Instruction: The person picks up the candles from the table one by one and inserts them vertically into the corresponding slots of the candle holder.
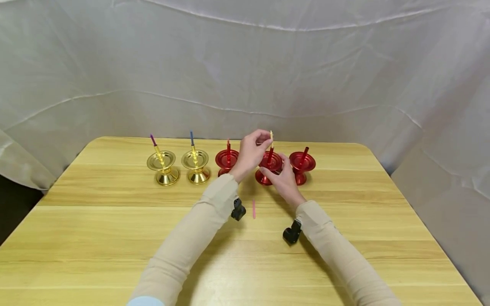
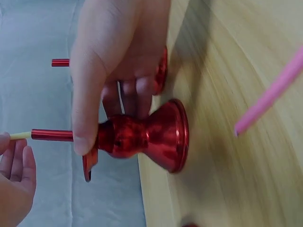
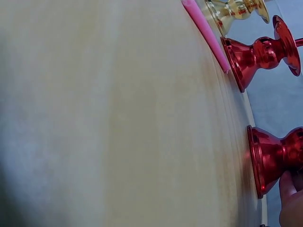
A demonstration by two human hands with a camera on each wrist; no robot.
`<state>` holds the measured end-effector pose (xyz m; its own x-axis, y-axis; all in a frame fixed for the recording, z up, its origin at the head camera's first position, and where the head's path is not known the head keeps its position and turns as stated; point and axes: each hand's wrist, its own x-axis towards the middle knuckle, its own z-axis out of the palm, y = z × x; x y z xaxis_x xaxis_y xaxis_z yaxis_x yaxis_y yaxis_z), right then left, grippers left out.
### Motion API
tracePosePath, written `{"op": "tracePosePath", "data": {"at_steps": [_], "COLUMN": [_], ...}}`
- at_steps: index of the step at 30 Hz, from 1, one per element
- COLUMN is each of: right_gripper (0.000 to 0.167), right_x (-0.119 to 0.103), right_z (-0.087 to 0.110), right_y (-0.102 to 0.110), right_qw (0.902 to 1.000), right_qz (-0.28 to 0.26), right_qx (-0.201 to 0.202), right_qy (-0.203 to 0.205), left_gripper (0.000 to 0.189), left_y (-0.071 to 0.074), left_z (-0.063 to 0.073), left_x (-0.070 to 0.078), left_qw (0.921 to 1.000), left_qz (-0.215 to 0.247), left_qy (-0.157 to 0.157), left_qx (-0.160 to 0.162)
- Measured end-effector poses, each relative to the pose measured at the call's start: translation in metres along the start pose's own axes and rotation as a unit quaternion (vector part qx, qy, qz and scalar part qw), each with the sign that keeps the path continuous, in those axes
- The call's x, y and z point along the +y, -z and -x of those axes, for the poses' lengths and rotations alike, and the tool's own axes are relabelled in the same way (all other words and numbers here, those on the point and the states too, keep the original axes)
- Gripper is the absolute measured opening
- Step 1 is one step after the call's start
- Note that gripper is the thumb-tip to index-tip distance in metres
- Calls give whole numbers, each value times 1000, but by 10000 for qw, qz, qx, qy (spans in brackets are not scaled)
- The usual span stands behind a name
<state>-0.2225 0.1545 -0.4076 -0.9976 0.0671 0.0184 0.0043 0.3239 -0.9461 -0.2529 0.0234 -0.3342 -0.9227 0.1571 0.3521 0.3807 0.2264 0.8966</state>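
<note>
My left hand (image 1: 252,153) pinches a thin pale yellow candle (image 1: 272,136) upright, its lower end at the top of the red tube (image 2: 52,135) of a red metal candle holder (image 2: 125,137). Whether the candle sits inside the tube or just meets its rim is hard to tell. Thumb and fingers of my right hand (image 1: 285,180) grip this holder around its stem, below the dish; it stands upright on the table. A pink candle (image 1: 254,209) lies on the wood between my forearms.
Two gold holders (image 1: 166,176) at the left carry a purple candle (image 1: 152,140) and a blue candle (image 1: 192,137). Red holders stand either side of the gripped one: the left (image 1: 222,158) has a red candle tip, the right (image 1: 301,177) a bare tube. A pale curtain (image 1: 245,76) hangs behind.
</note>
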Motion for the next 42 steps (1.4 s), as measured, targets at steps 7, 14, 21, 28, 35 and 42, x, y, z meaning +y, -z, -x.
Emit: {"op": "tracePosePath", "data": {"at_steps": [7,14,21,28,35,42], "right_gripper": [87,88,85,83,82,81], "right_x": [0,-1,-1,1,1,2], "right_z": [0,0,0,0,0,-1], "right_y": [2,1,1,0,0,0], "right_qw": [10000,9999,10000,10000,10000,9999], "right_qz": [51,17,-3,0,-17,-95], "right_qx": [-48,-69,-55,-57,-41,-60], "right_qy": [-50,-84,-44,8,32,72], "left_gripper": [19,20,20,19,20,19], "left_y": [-2,-2,0,1,2,0], "left_z": [-2,-6,-7,-6,-6,-7], "left_x": [3,3,3,3,3,2], "left_qw": [9987,9983,9975,9919,9932,9927], "left_qz": [-400,-515,-580,-948,-864,-905], "left_qy": [-229,-211,-282,-669,-562,-595], "left_qx": [-199,-192,-299,-512,-534,-525]}}
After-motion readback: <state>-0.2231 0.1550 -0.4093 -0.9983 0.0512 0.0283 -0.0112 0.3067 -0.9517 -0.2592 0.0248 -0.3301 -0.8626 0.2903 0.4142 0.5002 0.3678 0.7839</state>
